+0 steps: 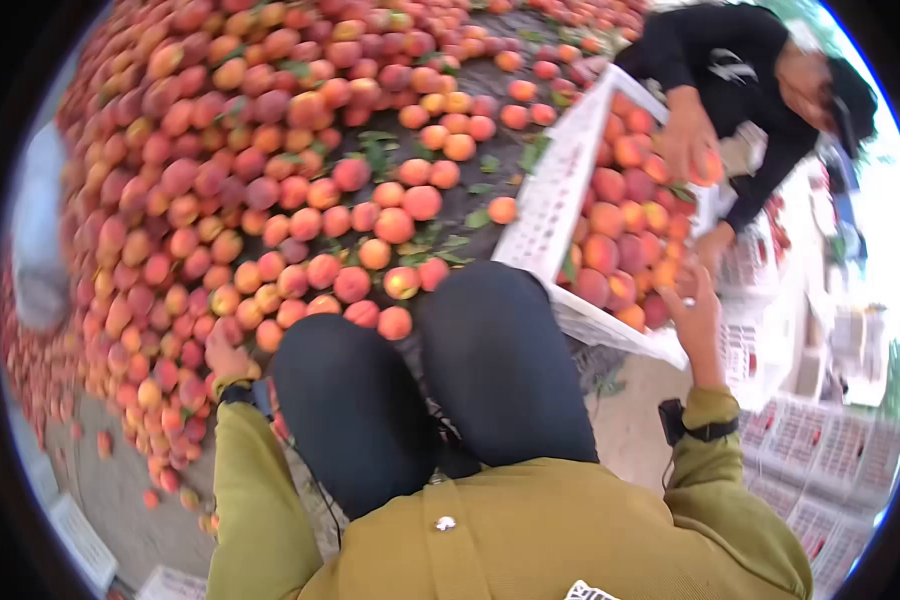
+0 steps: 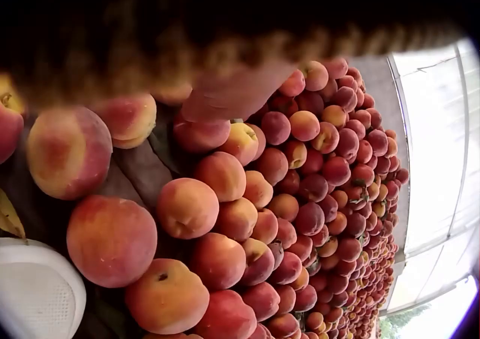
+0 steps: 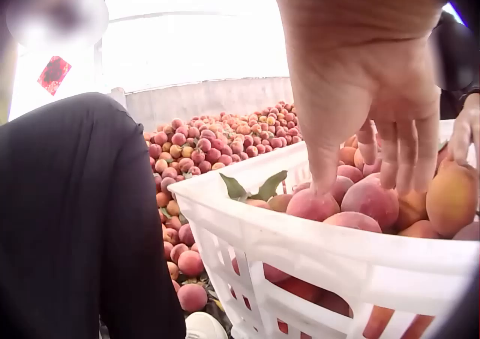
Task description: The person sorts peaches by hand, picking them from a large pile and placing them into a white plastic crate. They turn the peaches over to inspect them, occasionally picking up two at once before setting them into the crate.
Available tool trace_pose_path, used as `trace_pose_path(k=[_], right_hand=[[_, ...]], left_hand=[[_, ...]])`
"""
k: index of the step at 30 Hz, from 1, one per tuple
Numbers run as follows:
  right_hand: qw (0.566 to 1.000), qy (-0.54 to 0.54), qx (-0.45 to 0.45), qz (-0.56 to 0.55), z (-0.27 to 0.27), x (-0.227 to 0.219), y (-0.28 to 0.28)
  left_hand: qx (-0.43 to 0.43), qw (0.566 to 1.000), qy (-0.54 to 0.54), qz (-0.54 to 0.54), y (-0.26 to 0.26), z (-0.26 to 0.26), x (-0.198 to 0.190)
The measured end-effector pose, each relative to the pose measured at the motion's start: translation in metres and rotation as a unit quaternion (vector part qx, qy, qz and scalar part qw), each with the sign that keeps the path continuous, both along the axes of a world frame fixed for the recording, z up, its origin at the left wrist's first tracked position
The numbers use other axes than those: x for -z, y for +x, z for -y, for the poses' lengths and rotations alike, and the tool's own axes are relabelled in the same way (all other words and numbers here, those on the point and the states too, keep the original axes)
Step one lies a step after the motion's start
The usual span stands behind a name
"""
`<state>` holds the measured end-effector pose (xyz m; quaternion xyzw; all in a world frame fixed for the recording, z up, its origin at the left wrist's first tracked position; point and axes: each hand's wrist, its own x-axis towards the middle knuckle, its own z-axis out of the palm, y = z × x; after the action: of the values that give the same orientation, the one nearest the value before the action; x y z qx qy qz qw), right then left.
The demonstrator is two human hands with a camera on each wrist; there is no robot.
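While the right hand [image 3: 375, 91] hangs with straight, empty fingers over the peaches [image 3: 360, 204] in the white plastic crate [image 3: 315, 253], the left hand [image 1: 226, 358] touches the ground pile of peaches [image 1: 220, 180], its grip unclear.

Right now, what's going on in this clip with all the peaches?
A person in an olive jacket squats beside a big pile of peaches. Their right hand hangs over the white crate, fingers extended down to the peaches in it, thumb on one. Their left hand is at the edge of the pile; what it holds cannot be made out. A second person in black leans over the crate's far side, holding a peach.
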<state>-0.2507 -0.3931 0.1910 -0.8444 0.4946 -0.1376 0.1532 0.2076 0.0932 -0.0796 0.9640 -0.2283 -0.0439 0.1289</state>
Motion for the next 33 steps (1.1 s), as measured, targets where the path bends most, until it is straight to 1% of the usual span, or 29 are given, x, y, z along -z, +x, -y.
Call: trace_pose_path(k=[1,2,3,4,5,6,9,11,12,13,14,15,16,17,18,19,20,21,22,23,24,25,27,29,30,31,33], right_hand=[[1.000,0.005,0.027,-0.014,-0.002,-0.009,-0.006],[0.997,0.016,0.066,0.027,-0.004,-0.012,-0.011],[0.996,-0.002,0.087,0.036,-0.004,-0.014,-0.020],[0.992,-0.004,0.125,0.015,-0.008,-0.022,-0.026],[0.989,-0.019,0.143,0.013,-0.005,-0.018,-0.039],[0.987,-0.008,0.162,0.021,-0.006,-0.016,-0.048],[0.981,0.013,0.187,0.042,-0.007,-0.008,-0.062],[0.979,0.029,0.196,0.055,-0.012,-0.001,-0.061],[0.979,0.037,0.167,0.108,-0.016,-0.001,-0.052],[0.977,0.044,0.137,0.159,-0.020,0.000,-0.043],[0.969,0.082,0.106,0.207,-0.025,0.003,-0.029],[0.957,0.120,0.073,0.254,-0.033,0.006,-0.011],[0.944,0.191,0.038,0.267,-0.044,-0.002,0.009],[0.924,0.259,0.002,0.280,-0.054,-0.009,0.028],[0.894,0.306,-0.067,0.320,-0.062,-0.007,0.045],[0.878,0.339,-0.110,0.320,-0.070,-0.014,0.060],[0.846,0.373,-0.147,0.352,-0.078,-0.020,0.074],[0.809,0.406,-0.184,0.383,-0.086,-0.023,0.085],[0.761,0.427,-0.198,0.446,-0.094,-0.022,0.095],[0.708,0.445,-0.212,0.505,-0.100,-0.023,0.101],[0.638,0.488,-0.218,0.554,-0.102,-0.028,0.101],[0.637,0.486,-0.219,0.557,-0.099,-0.032,0.093],[0.653,0.499,-0.150,0.549,-0.081,-0.043,0.059],[0.762,0.395,-0.067,0.508,-0.055,-0.023,0.022],[0.813,0.356,-0.007,0.461,-0.044,-0.017,0.002],[0.854,0.316,0.052,0.410,-0.034,-0.010,-0.018],[0.906,0.198,0.090,0.362,-0.017,0.016,-0.050]], left_hand=[[-0.025,0.998,0.046,-0.030,0.016,-0.003,0.015],[-0.092,0.988,0.099,-0.074,0.023,0.004,0.017],[-0.093,0.983,0.143,-0.065,0.025,0.008,0.025],[-0.058,0.987,0.133,-0.063,0.031,0.021,0.027],[-0.030,0.992,0.102,-0.074,0.031,0.027,0.020],[-0.009,0.994,0.075,-0.084,0.030,0.027,0.010],[0.028,0.993,-0.005,-0.113,0.004,0.022,-0.031],[0.048,0.989,-0.051,-0.131,-0.007,0.020,-0.062],[0.056,0.986,-0.075,-0.141,-0.009,0.022,-0.079],[-0.044,0.945,-0.164,-0.279,0.011,0.027,-0.086],[-0.142,0.868,-0.246,-0.408,0.034,0.032,-0.091],[-0.046,0.904,-0.290,-0.311,0.041,0.036,-0.097],[-0.108,0.865,-0.343,-0.350,0.010,0.091,-0.171],[-0.082,0.880,-0.348,-0.312,-0.013,0.126,-0.219],[0.001,0.880,-0.350,-0.322,-0.021,0.148,-0.252],[0.054,0.878,-0.361,-0.309,-0.045,0.176,-0.284],[0.121,0.872,-0.358,-0.310,-0.073,0.201,-0.317],[0.192,0.869,-0.346,-0.298,-0.086,0.219,-0.328],[0.251,0.857,-0.310,-0.327,-0.119,0.241,-0.350],[0.327,0.836,-0.307,-0.316,-0.152,0.261,-0.362],[0.378,0.792,-0.321,-0.356,-0.180,0.275,-0.363],[0.417,0.767,-0.304,-0.382,-0.196,0.284,-0.367],[0.459,0.768,-0.305,-0.326,-0.206,0.287,-0.365],[0.446,0.802,-0.304,-0.257,-0.188,0.281,-0.358],[0.407,0.818,-0.317,-0.256,-0.179,0.274,-0.352],[0.359,0.826,-0.323,-0.290,-0.164,0.266,-0.341],[0.315,0.851,-0.312,-0.283,-0.123,0.245,-0.314]])
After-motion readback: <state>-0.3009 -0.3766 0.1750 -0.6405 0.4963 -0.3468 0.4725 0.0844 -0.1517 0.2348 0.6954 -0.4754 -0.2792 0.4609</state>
